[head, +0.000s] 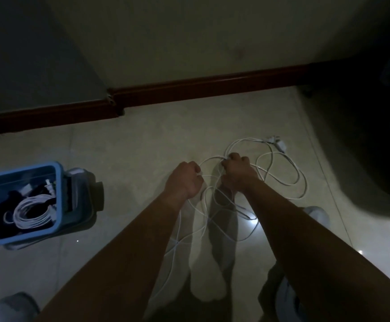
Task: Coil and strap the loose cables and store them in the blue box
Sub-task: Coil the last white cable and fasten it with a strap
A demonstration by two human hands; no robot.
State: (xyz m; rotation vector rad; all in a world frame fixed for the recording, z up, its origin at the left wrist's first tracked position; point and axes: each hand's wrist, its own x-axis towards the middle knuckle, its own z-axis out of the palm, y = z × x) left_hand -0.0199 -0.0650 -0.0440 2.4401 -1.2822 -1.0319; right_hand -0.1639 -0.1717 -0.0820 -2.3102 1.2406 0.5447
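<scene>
Gripping a loose white cable [249, 138], both hands work low over the tiled floor [142, 149], well to the right of the blue box [59, 196]. The left hand [184, 180], the one nearer the box, is balled into a fist, its fingers [195, 169] curled tight round a strand that comes out on the thumb side. The right hand [237, 173], just beyond it on the side away from the box, also has its fingers [230, 158] curled, pinching the cable where a short arc runs across from the other fist. Both forearms are bare and reach down from the bottom of the view.

Below and between the hands the cable hangs and crosses itself in several slack loops. More of it lies spread on the floor farther from the box, in wide, untidy rings. Its plug [278, 143] rests on the tiles at the far end of those rings, farther from the box than either hand.

The box stands open on the floor at the left edge of the view. Inside lies a neatly wound white coil [32, 213] among darker items too dim to make out. A grey object [84, 189] touches the box's right side; what it is cannot be told.

Behind the box a dark red skirting board [212, 87] runs along the foot of the wall. A pale shoe [317, 214] shows past the right forearm, far from the box.
</scene>
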